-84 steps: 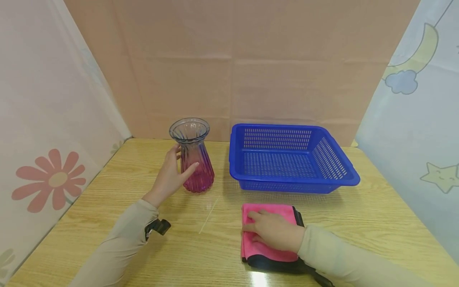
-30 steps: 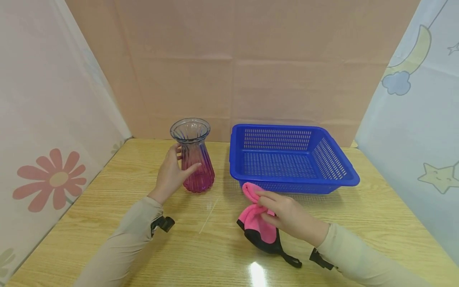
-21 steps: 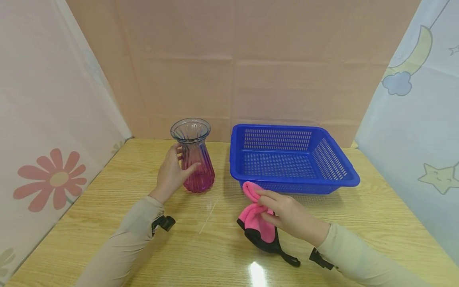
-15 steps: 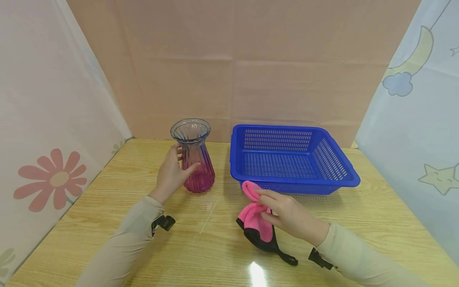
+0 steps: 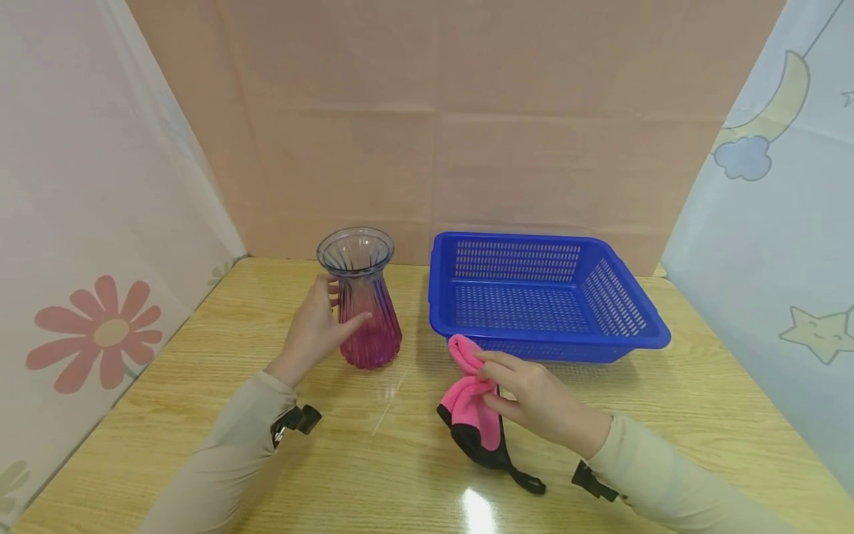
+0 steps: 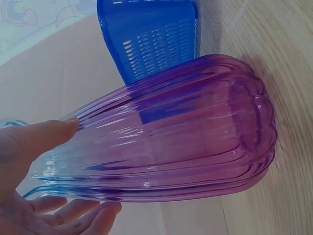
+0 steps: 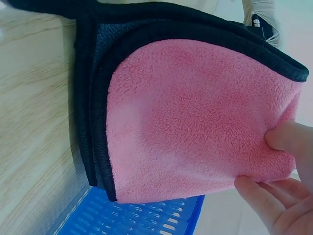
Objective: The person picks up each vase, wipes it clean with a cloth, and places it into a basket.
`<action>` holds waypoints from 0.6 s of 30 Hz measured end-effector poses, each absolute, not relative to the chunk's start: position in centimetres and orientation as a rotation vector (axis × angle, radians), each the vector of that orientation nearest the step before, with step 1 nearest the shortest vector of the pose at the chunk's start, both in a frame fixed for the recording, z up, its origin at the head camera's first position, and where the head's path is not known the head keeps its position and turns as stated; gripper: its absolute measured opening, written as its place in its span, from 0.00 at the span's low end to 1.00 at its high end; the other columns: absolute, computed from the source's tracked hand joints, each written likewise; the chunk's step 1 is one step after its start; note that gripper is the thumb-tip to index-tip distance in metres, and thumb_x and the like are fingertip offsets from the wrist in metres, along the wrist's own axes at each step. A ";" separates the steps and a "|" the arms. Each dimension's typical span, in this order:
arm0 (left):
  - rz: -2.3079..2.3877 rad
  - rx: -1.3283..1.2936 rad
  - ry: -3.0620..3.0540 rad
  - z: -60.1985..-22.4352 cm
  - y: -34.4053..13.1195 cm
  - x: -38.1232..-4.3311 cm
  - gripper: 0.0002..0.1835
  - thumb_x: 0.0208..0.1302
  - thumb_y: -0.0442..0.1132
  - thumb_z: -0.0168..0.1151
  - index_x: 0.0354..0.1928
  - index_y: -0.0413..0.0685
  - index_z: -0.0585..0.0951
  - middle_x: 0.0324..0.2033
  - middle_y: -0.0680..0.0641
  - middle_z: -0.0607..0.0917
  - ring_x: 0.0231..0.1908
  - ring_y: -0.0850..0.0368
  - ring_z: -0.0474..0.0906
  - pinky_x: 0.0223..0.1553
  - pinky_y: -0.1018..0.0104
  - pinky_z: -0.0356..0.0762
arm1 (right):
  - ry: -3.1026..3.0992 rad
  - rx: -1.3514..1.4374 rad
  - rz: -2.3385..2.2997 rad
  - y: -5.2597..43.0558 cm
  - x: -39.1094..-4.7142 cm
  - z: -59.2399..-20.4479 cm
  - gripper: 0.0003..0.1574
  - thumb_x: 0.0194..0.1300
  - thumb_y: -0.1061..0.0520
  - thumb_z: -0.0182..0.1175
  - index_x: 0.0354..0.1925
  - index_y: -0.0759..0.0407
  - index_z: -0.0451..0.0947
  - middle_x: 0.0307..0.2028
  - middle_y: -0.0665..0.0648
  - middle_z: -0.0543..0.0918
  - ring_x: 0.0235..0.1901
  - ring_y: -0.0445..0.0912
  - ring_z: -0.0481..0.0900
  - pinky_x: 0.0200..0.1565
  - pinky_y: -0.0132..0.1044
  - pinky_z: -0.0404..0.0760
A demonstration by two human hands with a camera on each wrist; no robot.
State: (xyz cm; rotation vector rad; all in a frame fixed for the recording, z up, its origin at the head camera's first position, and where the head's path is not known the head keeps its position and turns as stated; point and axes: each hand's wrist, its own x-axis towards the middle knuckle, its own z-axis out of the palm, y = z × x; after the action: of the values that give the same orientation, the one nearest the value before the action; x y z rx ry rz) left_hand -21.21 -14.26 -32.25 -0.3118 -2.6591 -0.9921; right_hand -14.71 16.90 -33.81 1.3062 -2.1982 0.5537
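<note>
A ribbed glass vase (image 5: pixel 375 343), bluish at its flared rim and pink-purple below, is at the left of the table. My left hand (image 5: pixel 308 331) grips its side, thumb in front and fingers round behind; the left wrist view shows the vase (image 6: pixel 190 129) close up. Whether its base touches the table I cannot tell. My right hand (image 5: pixel 537 400) pinches a folded pink cleaning cloth (image 5: pixel 472 412) with black edging and a black hanging loop. It hangs from thumb and fingers in front of the basket. The right wrist view shows the cloth's (image 7: pixel 181 112) fluffy face.
A blue perforated plastic basket (image 5: pixel 543 341) stands right of the vase, behind the cloth, with nothing in it. The wood-grain table (image 5: pixel 333 475) is bounded by a beige backdrop (image 5: pixel 427 133) and patterned side curtains. A thin pale line (image 5: pixel 390 404) runs across the tabletop between the hands.
Earlier the cloth lay flat under my right hand; then it was pinched up and folded. In the last half second the vase and left hand shift slightly toward me, and the cloth swings slightly left.
</note>
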 end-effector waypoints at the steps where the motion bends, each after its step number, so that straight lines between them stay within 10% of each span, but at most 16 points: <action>1: -0.987 -0.322 -2.659 -32.2 -14.3 -21.1 0.40 0.53 0.45 0.69 0.60 0.35 0.58 0.53 0.32 0.73 0.50 0.35 0.77 0.49 0.46 0.80 | -2.199 1.304 0.554 16.9 -14.7 -33.8 0.20 0.39 0.67 0.71 0.33 0.58 0.74 0.33 0.51 0.79 0.29 0.39 0.80 0.35 0.23 0.81; 18: -0.968 -0.472 -2.670 -31.2 -14.4 -19.1 0.53 0.50 0.39 0.72 0.68 0.41 0.45 0.55 0.31 0.71 0.51 0.35 0.76 0.48 0.49 0.81 | -2.131 1.328 0.645 16.4 -14.7 -33.1 0.13 0.50 0.65 0.69 0.34 0.59 0.75 0.38 0.57 0.82 0.33 0.42 0.83 0.39 0.25 0.83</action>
State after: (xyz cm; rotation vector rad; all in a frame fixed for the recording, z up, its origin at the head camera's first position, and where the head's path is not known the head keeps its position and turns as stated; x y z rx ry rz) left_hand -19.05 -14.45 -31.18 -0.4719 -2.6698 -0.9682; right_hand -14.72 16.36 -33.10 1.3284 -2.1309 0.6446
